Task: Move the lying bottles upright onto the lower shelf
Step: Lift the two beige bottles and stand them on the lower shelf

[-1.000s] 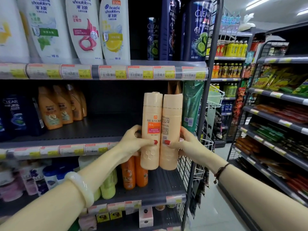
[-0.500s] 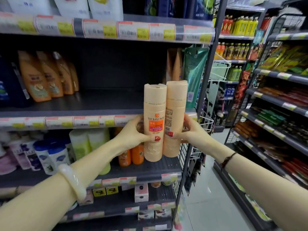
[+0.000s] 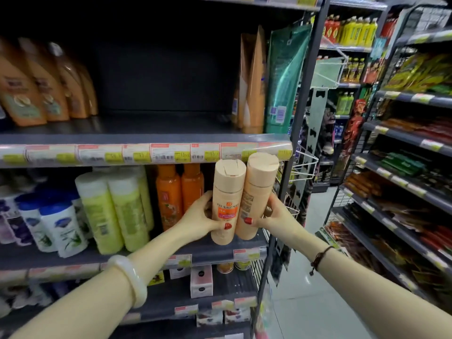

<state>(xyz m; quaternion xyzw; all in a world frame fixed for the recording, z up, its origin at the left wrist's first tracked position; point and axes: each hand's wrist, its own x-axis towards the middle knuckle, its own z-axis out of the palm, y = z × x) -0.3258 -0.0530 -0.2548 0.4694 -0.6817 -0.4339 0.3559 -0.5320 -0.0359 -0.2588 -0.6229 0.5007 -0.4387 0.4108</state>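
Two tall peach bottles stand upright side by side at the right end of the lower shelf (image 3: 249,243). My left hand (image 3: 200,220) grips the left peach bottle (image 3: 226,192), which shows an orange label. My right hand (image 3: 274,216) grips the right peach bottle (image 3: 256,189), which shows its back label. The two bottles touch each other, and their bases sit at or just above the shelf's front edge; contact is hard to tell. Their caps reach up to the price strip of the upper shelf (image 3: 146,152).
Two orange bottles (image 3: 179,192) stand just left of the peach pair, then yellow-green bottles (image 3: 115,209) and white-and-blue bottles (image 3: 58,228). The shelf above holds orange bottles (image 3: 44,86) at left and pouches (image 3: 254,79) at right. An aisle and snack racks (image 3: 403,167) lie to the right.
Both hands have lowered the two peach bottles from in front of the upper shelf down to the lower shelf's right end. The camera has tilted downward.
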